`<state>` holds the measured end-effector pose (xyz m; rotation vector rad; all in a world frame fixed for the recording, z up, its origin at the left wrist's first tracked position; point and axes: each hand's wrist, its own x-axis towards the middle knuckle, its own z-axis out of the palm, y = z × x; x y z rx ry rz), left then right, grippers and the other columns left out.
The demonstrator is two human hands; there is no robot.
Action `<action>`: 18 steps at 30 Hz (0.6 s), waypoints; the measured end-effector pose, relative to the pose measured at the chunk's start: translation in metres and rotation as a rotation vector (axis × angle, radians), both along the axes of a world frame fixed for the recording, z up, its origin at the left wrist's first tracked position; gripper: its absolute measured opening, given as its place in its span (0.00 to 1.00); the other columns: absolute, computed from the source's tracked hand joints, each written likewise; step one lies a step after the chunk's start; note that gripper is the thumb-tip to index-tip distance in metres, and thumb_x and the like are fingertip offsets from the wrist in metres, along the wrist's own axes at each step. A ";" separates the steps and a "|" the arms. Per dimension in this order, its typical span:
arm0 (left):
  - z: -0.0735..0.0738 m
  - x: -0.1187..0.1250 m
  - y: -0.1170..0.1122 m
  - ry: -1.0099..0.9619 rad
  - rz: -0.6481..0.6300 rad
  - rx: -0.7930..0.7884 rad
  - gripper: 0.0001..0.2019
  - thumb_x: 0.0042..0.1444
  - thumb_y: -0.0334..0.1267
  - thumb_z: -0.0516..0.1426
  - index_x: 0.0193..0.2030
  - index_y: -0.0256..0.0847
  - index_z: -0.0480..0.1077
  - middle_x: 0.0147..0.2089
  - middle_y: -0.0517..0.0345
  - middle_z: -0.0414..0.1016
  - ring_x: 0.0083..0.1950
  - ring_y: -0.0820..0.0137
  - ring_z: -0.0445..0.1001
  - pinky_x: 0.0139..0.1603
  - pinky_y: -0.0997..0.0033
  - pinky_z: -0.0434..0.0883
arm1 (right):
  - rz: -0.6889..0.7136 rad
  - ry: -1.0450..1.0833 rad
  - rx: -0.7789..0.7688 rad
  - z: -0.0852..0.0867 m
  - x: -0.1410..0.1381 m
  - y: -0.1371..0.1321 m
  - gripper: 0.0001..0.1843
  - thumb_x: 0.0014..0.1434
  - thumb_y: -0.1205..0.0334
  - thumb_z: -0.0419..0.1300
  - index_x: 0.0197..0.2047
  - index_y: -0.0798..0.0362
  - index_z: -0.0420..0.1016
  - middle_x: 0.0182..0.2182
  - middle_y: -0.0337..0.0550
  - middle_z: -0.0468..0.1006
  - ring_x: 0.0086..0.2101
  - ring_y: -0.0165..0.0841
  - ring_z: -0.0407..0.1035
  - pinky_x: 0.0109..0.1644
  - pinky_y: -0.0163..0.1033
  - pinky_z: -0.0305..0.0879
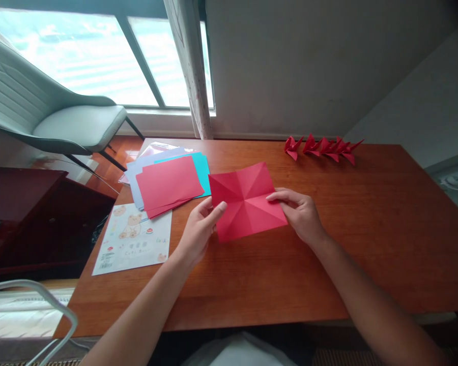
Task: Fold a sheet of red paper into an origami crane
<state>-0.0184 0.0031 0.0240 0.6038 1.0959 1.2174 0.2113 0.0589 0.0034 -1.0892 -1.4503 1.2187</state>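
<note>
A square sheet of red origami paper (248,195) is held up over the wooden table, with creases crossing at its middle. My left hand (202,223) pinches its left edge, thumb on the upper face. On the right edge, my right hand (297,211) grips the same sheet between thumb and fingers. Left of the sheet lies a stack of red paper (170,183) on top of turquoise paper (203,170) and pale lilac paper (133,178). Folded red paper cranes (324,147) stand in a row at the table's back edge.
A white printed sheet with bear drawings (132,239) lies at the left of the wooden table (366,229). Beyond the table's left side stand a grey chair (76,124) and a dark red cabinet (23,218). A curtain (191,66) hangs by the window.
</note>
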 end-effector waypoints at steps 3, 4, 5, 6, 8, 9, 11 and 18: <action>-0.003 0.001 -0.001 0.021 0.003 0.031 0.20 0.50 0.44 0.70 0.49 0.41 0.78 0.45 0.52 0.84 0.44 0.61 0.81 0.41 0.69 0.75 | 0.015 0.013 -0.058 0.001 0.001 0.000 0.12 0.59 0.63 0.58 0.36 0.45 0.84 0.39 0.39 0.83 0.44 0.38 0.74 0.50 0.43 0.69; -0.003 0.001 -0.001 0.018 0.008 0.020 0.19 0.49 0.43 0.70 0.48 0.41 0.79 0.44 0.52 0.84 0.44 0.61 0.81 0.43 0.68 0.75 | 0.020 0.052 -0.098 0.001 0.001 0.000 0.11 0.60 0.61 0.58 0.39 0.45 0.83 0.40 0.40 0.82 0.43 0.38 0.74 0.48 0.42 0.70; -0.004 0.002 -0.001 0.018 0.008 0.006 0.18 0.49 0.43 0.70 0.46 0.41 0.80 0.44 0.52 0.84 0.44 0.61 0.81 0.43 0.68 0.75 | 0.024 0.098 -0.141 0.002 0.000 -0.001 0.11 0.61 0.58 0.59 0.43 0.45 0.82 0.41 0.40 0.82 0.42 0.38 0.74 0.45 0.41 0.70; -0.004 0.002 -0.001 0.024 0.009 -0.002 0.17 0.49 0.42 0.70 0.46 0.41 0.80 0.43 0.52 0.84 0.43 0.61 0.81 0.44 0.67 0.75 | 0.024 0.144 -0.177 0.002 0.000 -0.001 0.12 0.61 0.56 0.60 0.47 0.44 0.80 0.41 0.40 0.82 0.40 0.36 0.74 0.43 0.40 0.70; -0.005 0.003 -0.001 0.059 0.025 0.012 0.16 0.48 0.42 0.70 0.44 0.41 0.81 0.42 0.53 0.84 0.43 0.61 0.81 0.44 0.67 0.75 | 0.022 0.200 -0.222 0.003 -0.001 -0.001 0.20 0.58 0.55 0.66 0.55 0.40 0.73 0.39 0.37 0.81 0.36 0.33 0.73 0.40 0.38 0.69; -0.005 0.004 -0.001 0.080 0.038 0.029 0.16 0.48 0.41 0.70 0.43 0.41 0.81 0.41 0.53 0.84 0.43 0.61 0.81 0.44 0.68 0.75 | 0.027 0.206 -0.239 0.003 -0.002 -0.001 0.25 0.57 0.55 0.68 0.57 0.39 0.70 0.37 0.35 0.80 0.34 0.32 0.73 0.39 0.37 0.69; -0.006 0.004 -0.001 0.106 0.047 0.059 0.14 0.48 0.40 0.70 0.43 0.42 0.81 0.40 0.54 0.84 0.43 0.61 0.80 0.44 0.68 0.75 | 0.060 0.187 -0.265 0.003 -0.003 0.000 0.27 0.55 0.55 0.70 0.57 0.39 0.71 0.35 0.34 0.80 0.33 0.32 0.73 0.40 0.38 0.69; -0.004 0.002 -0.001 -0.020 0.045 0.049 0.09 0.47 0.37 0.69 0.37 0.43 0.82 0.36 0.57 0.83 0.38 0.67 0.78 0.39 0.72 0.73 | 0.078 0.246 -0.253 -0.003 -0.004 0.001 0.09 0.55 0.52 0.70 0.40 0.43 0.84 0.38 0.41 0.83 0.43 0.39 0.75 0.51 0.45 0.70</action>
